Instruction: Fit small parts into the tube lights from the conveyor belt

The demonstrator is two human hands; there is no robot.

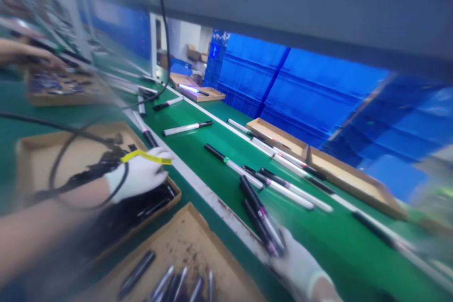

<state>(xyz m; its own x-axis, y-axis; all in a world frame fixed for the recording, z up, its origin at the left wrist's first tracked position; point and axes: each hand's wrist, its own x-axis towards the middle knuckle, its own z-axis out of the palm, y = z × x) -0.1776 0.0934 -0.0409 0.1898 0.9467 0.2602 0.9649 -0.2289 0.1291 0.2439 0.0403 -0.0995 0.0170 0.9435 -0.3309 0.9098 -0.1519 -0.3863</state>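
My left hand [139, 178], in a white glove, is over a cardboard tray of black parts [155, 205]. Its fingers are curled, and what they may grip is hidden. A yellow tag [146, 156] crosses in front of this hand. My right hand [295, 259], also gloved, closes around the lower ends of two dark tubes with purple bands [262, 214], pointing up and left above the near edge of the green belt [222, 184]. Just beyond them, several white tubes with black ends [286, 191] lie on the belt; one bears a green band.
In front stands a cardboard tray [191, 226] with dark cylinders. A black cable [163, 23] hangs down at left. Shallow boxes [279, 137] line the belt's far side before blue crates [262, 80]. Another person's hand [38, 54] is over a tray at far left.
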